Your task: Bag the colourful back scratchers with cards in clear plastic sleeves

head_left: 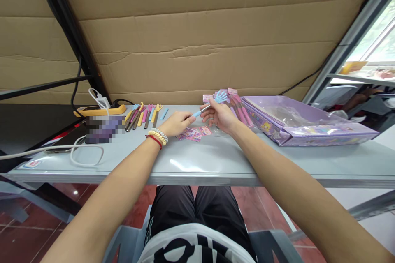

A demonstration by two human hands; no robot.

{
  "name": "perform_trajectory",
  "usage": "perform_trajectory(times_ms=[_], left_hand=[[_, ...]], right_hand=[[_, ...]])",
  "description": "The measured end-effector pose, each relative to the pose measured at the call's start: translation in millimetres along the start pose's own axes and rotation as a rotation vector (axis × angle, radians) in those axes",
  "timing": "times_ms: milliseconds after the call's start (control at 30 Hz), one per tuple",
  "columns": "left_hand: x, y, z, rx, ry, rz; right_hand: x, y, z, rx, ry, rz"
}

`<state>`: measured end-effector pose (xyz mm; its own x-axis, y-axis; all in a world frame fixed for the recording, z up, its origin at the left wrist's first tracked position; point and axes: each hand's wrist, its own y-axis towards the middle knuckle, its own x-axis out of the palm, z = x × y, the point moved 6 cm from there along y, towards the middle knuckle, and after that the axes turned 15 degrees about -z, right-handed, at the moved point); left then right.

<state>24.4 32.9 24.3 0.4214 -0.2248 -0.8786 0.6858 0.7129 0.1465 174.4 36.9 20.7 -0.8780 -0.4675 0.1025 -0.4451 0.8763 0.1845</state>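
A small back scratcher with a blue hand-shaped head (220, 96), a metal shaft and a blue handle is held between my two hands above the table. My left hand (179, 122) is closed on the handle end. Nearer the head, the fingers of my right hand (220, 116) wrap round the shaft. Several pink printed cards (193, 133) lie on the table just below my hands. Behind my right hand are pink packaged scratchers (242, 111) with card tops. Left of my hands, loose scratchers and handles (144, 115) in yellow, pink and blue lie in a row.
An open purple box (308, 131) with clear plastic in it stands at the right. At the left are a yellow power strip (100, 110), a white cable (88, 164) and a blurred-out object (105, 128). Cardboard (197, 49) walls the back of the grey table (203, 166).
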Motion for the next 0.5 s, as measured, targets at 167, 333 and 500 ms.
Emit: perform_trajectory(times_ms=[167,333,500], left_hand=[[-6.6,0.7,-14.7,-0.077,0.137,0.052],[-8.9,-0.9,-10.3,-0.041,0.195,0.115],[-9.6,-4.6,-4.7,-0.052,0.22,0.103]], right_hand=[[-26.1,-3.6,-12.6,-0.132,0.048,0.162],[-25.9,-4.4,-11.6,-0.124,-0.08,0.142],[-11.6,-0.3,-2.0,-0.026,-0.152,-0.018]])
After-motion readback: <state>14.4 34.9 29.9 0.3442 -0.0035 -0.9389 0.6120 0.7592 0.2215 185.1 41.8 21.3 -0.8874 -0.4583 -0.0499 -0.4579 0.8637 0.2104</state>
